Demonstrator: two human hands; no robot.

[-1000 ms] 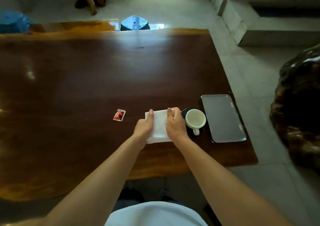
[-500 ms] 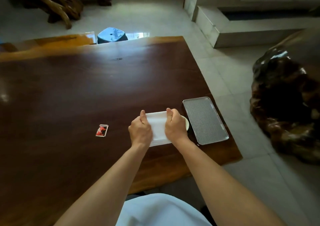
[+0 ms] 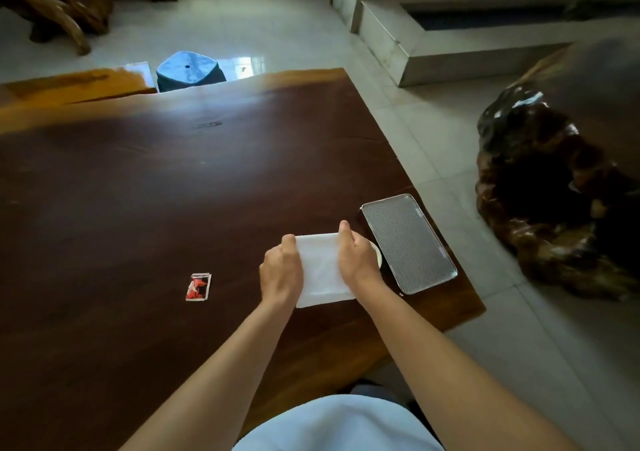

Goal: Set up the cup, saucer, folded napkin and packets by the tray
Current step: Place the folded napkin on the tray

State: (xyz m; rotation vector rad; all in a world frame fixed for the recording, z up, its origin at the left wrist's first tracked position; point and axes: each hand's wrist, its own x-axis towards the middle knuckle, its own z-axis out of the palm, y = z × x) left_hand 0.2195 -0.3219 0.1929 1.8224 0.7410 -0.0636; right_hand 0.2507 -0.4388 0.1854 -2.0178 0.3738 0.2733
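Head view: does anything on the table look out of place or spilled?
Only the red packet: it lies alone, well left of the napkin that the left hand and right hand hold near the tray. Nothing looks spilled; the cup is mostly hidden behind the right hand.

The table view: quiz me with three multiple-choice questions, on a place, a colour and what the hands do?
1. Where is the tray? A) right of the napkin B) left of the napkin C) under the napkin
2. The packet is: A) blue B) red and black C) green
3. The left hand and right hand: A) lie flat B) grip the napkin C) hold nothing
Key: A, the tray lies past the right hand; B, its print shows red and black; B, fingers curl round the napkin's sides.
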